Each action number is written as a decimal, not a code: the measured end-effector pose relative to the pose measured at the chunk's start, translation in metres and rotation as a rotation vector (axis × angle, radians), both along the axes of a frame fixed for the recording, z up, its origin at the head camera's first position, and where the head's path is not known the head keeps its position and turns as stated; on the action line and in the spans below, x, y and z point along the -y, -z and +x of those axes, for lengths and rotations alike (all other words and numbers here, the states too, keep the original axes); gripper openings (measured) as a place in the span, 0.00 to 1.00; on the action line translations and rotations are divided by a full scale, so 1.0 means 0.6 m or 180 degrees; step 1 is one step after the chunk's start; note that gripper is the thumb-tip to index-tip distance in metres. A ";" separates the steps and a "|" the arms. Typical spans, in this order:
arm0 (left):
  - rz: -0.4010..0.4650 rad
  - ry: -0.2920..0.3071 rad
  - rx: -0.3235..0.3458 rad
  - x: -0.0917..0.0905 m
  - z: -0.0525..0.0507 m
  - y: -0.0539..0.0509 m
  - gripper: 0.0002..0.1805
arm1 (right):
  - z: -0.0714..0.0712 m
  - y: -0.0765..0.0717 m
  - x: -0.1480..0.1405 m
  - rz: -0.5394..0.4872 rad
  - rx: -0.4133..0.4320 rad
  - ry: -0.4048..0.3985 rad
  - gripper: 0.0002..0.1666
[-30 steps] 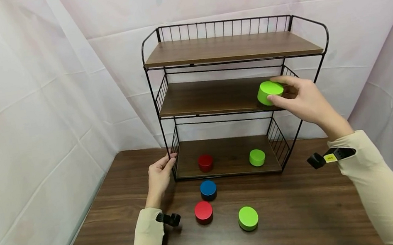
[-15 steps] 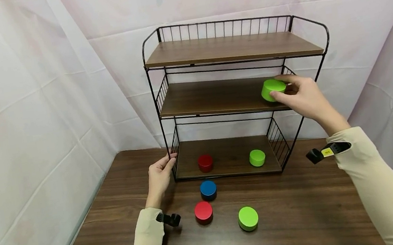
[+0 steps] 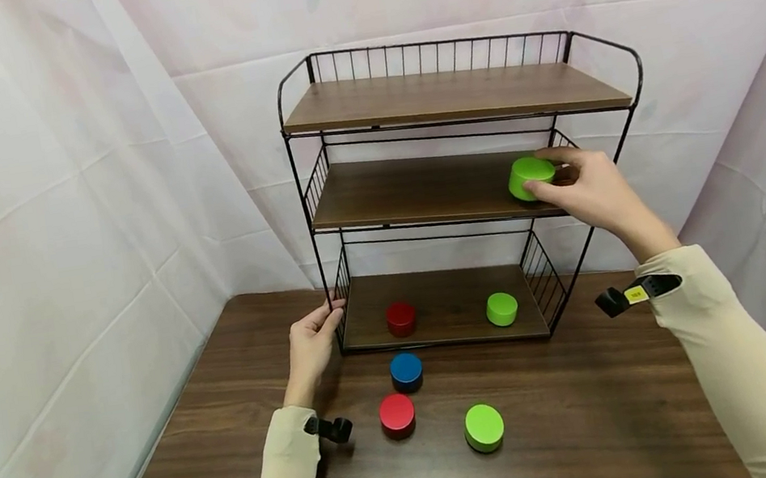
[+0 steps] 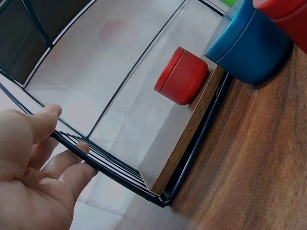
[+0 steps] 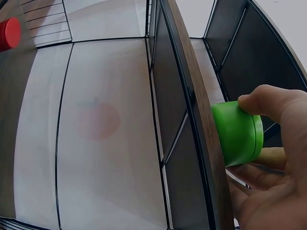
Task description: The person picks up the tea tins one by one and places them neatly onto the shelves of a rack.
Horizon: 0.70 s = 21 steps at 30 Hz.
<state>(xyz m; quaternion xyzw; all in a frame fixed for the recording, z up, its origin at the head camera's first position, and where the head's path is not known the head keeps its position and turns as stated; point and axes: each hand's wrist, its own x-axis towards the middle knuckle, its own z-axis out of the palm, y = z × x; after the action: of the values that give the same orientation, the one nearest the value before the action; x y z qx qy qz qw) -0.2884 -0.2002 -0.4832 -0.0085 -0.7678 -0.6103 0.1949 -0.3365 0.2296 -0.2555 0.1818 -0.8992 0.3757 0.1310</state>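
Between thumb and fingers, my right hand [image 3: 596,188] holds a green round container [image 3: 530,178] at the right end of the middle shelf [image 3: 412,186]. In the right wrist view the green container [image 5: 236,134] has its base against the shelf board, and the hand [image 5: 273,158] is around its far side. My left hand [image 3: 312,347] grips the black wire frame at the rack's lower left. The left wrist view shows the hand [image 4: 43,167] with thumb and fingers on the side wires, left of a red container [image 4: 182,76] on the bottom shelf.
A red container [image 3: 401,319] and a green one [image 3: 501,309] stand on the bottom shelf. On the table [image 3: 585,423] in front are a blue container [image 3: 406,371], a red one [image 3: 396,416] and a green one [image 3: 484,427]. The top shelf [image 3: 451,95] overhangs the right hand's work.
My right hand has moved slightly right along the middle shelf with the green container, then a little down. The left hand has stayed on the frame.
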 end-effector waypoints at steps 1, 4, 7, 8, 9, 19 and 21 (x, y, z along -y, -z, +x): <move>0.0001 -0.0001 0.0000 0.000 0.000 0.001 0.14 | 0.000 0.000 0.000 -0.0003 0.0026 -0.0007 0.36; -0.0003 -0.0012 -0.0002 0.000 0.001 0.001 0.14 | 0.000 0.002 0.000 -0.0025 0.0077 -0.0022 0.36; -0.0023 -0.0025 0.0018 0.000 0.000 0.002 0.14 | -0.002 0.004 -0.001 -0.0035 0.0110 -0.0016 0.36; -0.0031 -0.0019 0.0021 0.000 -0.001 0.001 0.14 | -0.002 0.004 -0.002 -0.0035 0.0118 -0.0011 0.37; -0.0033 -0.0015 0.0020 0.001 -0.001 0.001 0.15 | -0.002 0.004 -0.002 -0.0036 0.0126 -0.0010 0.37; 0.0025 0.0020 -0.0049 0.002 -0.002 0.005 0.15 | 0.003 0.003 -0.003 0.0057 0.0132 -0.0024 0.37; 0.0035 0.0018 -0.0065 0.003 -0.003 0.006 0.14 | 0.003 0.002 -0.003 0.0072 0.0122 -0.0031 0.37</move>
<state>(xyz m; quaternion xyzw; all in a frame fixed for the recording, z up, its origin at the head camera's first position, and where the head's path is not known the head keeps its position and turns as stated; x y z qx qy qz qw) -0.2900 -0.2020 -0.4868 -0.0158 -0.7624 -0.6149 0.2010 -0.3348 0.2312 -0.2569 0.1805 -0.9048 0.3696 0.1099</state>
